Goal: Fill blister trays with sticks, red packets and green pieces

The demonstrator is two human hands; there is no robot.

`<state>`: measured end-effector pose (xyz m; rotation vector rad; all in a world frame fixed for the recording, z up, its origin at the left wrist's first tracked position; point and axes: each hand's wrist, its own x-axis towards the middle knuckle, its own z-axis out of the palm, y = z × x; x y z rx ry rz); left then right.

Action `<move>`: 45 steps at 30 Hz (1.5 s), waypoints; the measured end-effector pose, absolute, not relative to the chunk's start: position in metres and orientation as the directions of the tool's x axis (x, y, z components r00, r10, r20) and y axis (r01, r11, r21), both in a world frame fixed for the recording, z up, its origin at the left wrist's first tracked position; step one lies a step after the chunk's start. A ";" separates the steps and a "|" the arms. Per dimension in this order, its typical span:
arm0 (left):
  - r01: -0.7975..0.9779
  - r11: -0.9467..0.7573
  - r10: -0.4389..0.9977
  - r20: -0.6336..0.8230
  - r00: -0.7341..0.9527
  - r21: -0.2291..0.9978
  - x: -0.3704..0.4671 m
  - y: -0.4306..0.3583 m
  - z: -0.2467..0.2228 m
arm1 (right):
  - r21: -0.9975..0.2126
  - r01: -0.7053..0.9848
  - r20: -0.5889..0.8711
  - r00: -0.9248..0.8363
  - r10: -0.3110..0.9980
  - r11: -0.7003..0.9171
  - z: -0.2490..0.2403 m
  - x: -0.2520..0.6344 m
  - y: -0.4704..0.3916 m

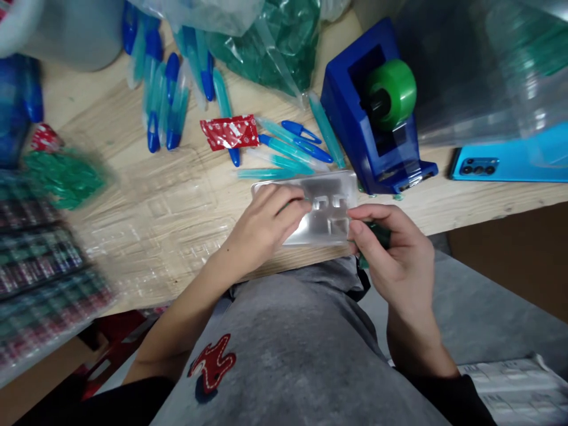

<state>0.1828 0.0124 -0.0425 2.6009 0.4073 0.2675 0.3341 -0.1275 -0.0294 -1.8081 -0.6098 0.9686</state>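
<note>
A shallow silvery tray (315, 232) with small raised clear squares lies at the table's front edge. My left hand (270, 222) is over the tray's left part, its fingers bent and pressed together; a bit of green shows by them, but what they hold is too small to name. At the tray's right edge is my right hand (390, 248), thumb and forefinger nearly meeting. Dark green pieces (378, 235) sit within its curled fingers. Behind the tray lie teal pens and blue caps (298, 131), with a red patterned packet (231, 132) among them.
A blue tape dispenser (350, 112) with green tape stands behind right. Beyond it lies a blue phone (510, 163). Green-filled bags (279, 50) are at the back. Clear plastic trays (177, 201) lie left, beside stacked packs (39, 260) of small items.
</note>
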 end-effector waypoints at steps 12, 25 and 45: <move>0.239 -0.838 0.322 0.093 0.942 0.490 0.185 0.014 -0.053 | -0.719 -0.618 -0.546 0.222 0.808 -0.316 -0.035 0.337 -0.121; 0.309 -0.581 0.402 -0.064 0.913 0.753 0.186 -0.002 0.002 | -0.932 -0.150 -0.360 0.247 0.900 -0.331 -0.015 0.322 -0.126; 0.264 -0.463 0.454 -0.029 0.890 0.846 0.189 0.001 0.003 | -0.947 -0.022 -0.315 0.233 0.920 -0.319 -0.022 0.319 -0.125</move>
